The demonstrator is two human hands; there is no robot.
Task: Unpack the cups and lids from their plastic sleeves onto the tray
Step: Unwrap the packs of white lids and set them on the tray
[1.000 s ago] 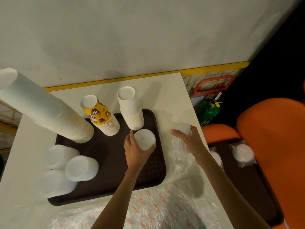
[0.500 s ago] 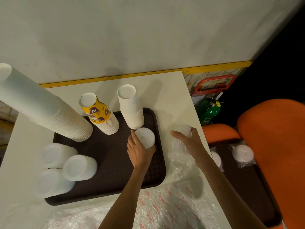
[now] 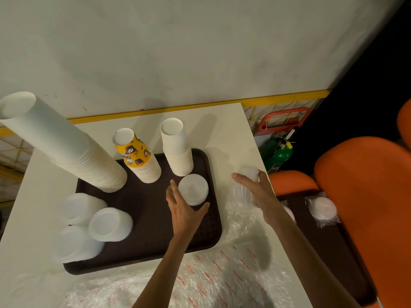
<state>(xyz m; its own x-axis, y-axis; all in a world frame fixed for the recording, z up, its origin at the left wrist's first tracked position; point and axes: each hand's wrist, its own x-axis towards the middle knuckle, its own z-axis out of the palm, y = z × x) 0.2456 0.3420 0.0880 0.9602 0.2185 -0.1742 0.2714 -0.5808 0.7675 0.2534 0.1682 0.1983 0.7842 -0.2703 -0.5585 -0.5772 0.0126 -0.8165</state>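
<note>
Loose plastic sleeves (image 3: 200, 278): crumpled clear film with red print, spread along the near edge of the tabletop (image 3: 222, 130), just in front of the tray.
Tray (image 3: 144, 218): dark brown, lying flat on the tabletop.
Bare lid stacks (image 3: 110, 224): three white stacks bunched at the tray's near left corner, touching each other.
Left hand (image 3: 184, 210): fingers and thumb curled round a short stack of lids (image 3: 193, 189), which stands near the tray's right edge.
Right hand (image 3: 255, 192): fingers wrapped round a sleeved lid stack (image 3: 249, 173) at the right edge of the tabletop; its film trails toward the near edge.
Cup stacks: along the tray's far edge, a tall white stack (image 3: 66, 147) at the left, a yellow printed stack (image 3: 138, 156) in the middle, a shorter white stack (image 3: 178, 150) at the right, just behind the held lids.
Orange chair (image 3: 367, 196): off the right edge, with wrapped lids (image 3: 323, 208) beside it.
</note>
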